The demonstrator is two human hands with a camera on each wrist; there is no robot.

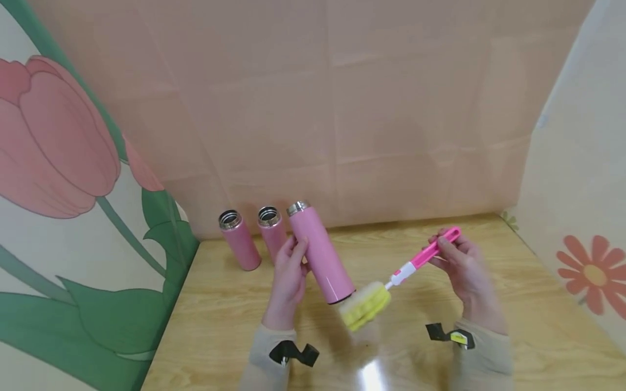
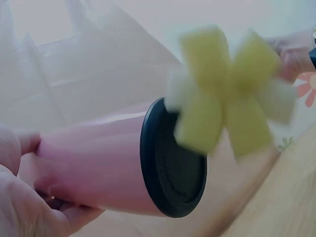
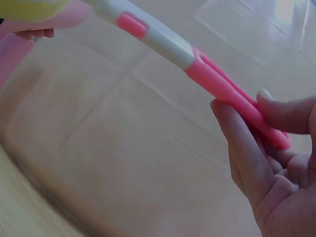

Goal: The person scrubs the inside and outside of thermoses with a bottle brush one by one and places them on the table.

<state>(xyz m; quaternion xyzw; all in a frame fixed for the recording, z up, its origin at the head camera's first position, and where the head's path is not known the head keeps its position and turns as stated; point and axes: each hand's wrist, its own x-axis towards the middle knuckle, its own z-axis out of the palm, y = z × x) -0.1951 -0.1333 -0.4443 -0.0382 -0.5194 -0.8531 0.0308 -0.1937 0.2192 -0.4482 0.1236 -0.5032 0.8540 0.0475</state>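
My left hand grips a pink vacuum flask around its side, tilted with the steel neck up and to the left. Its black base faces the left wrist camera. In my right hand, thumb and fingers pinch the pink handle of a bottle brush. The yellow and white sponge head of the brush overlaps the lower end of the flask in the head view, and it looks blurred in the left wrist view.
Two more pink flasks stand at the back left of the wooden table, the left one and the right one, both with uncovered mouths. A pink-beige sheet hangs behind. Flower-printed panels flank both sides.
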